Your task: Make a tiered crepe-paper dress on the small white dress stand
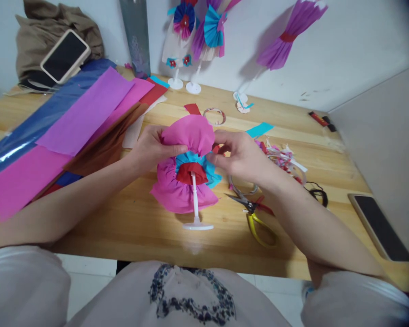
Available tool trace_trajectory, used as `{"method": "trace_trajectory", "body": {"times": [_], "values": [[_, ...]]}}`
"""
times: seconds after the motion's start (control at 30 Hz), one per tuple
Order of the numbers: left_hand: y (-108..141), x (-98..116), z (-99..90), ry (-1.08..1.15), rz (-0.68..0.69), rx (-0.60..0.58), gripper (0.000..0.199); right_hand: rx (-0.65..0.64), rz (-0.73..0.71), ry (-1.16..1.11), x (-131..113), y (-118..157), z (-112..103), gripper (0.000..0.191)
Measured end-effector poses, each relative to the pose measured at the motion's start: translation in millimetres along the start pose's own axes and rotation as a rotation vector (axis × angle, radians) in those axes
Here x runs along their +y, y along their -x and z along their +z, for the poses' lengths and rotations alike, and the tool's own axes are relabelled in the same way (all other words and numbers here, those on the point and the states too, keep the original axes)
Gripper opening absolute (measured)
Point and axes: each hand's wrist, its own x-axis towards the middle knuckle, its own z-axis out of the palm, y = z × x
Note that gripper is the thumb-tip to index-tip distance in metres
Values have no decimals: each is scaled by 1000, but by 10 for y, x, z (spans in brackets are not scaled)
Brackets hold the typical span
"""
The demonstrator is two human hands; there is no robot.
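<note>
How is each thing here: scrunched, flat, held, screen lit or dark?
Pink ruffled paper: gathered, left hand gripping, right hand at its edge.
White plastic round-based stand: red paper around its pole.
Yellow-handled metal scissors: lying flat, unheld.
Brown fabric bundle: crumpled.
Cream-edged rectangular phone: screen dark, tilted against the bundle.
Other pale-edged rectangular phone: screen dark, lying flat.
Purple rectangular paper: lying spread out.

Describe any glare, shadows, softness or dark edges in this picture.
Head view: glare streaks the blue sheet; head view: a shadow falls on the wall left of the red-banded purple paper; head view: the tangled scraps look soft; head view: a pale gleam on the table below the white stand; head view: dark top-right corner.
</note>
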Motion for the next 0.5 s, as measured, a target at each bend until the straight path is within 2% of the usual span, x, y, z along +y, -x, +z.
{"method": "trace_trajectory", "body": {"times": [0.1,0.3,0.5], "values": [[-12,-28,-7,82,-6,-16,33,-22,44,-37,-60,-16,54,6],[9,-1,-33,149,-24,-101,34,26,21,27,-59,-104,217,7],[-12,9,-91,71,110,-144,36,69,-25,-60,100,-193,284,11]]}}
